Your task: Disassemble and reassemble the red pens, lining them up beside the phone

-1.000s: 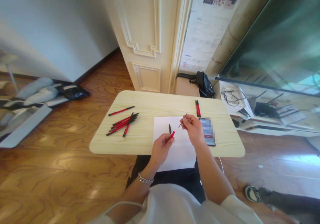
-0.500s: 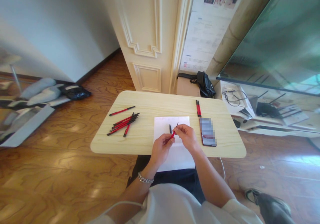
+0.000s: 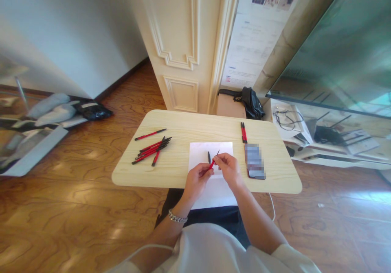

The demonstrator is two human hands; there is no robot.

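My left hand [image 3: 198,178] is closed around the red barrel of a pen [image 3: 211,165], above a white sheet of paper [image 3: 210,195]. My right hand [image 3: 228,170] pinches the same pen near its upper end, where a thin dark tip, perhaps the refill, sticks out past the fingers. A small black pen part [image 3: 209,156] lies on the sheet just beyond the hands. To the left is a loose pile of several red and black pens [image 3: 152,149], with a single pen [image 3: 150,134] behind it.
On the right of the pale wooden table [image 3: 195,126] two pens [image 3: 243,132] lie side by side behind a phone [image 3: 255,161]. A black bag [image 3: 252,104] rests on a box beyond the far edge. A white cable [image 3: 273,208] hangs near the front right.
Both hands keep nearly the same hold on the pen. The view has shifted slightly. A person's shoe and trouser leg at the lower right have left the view.
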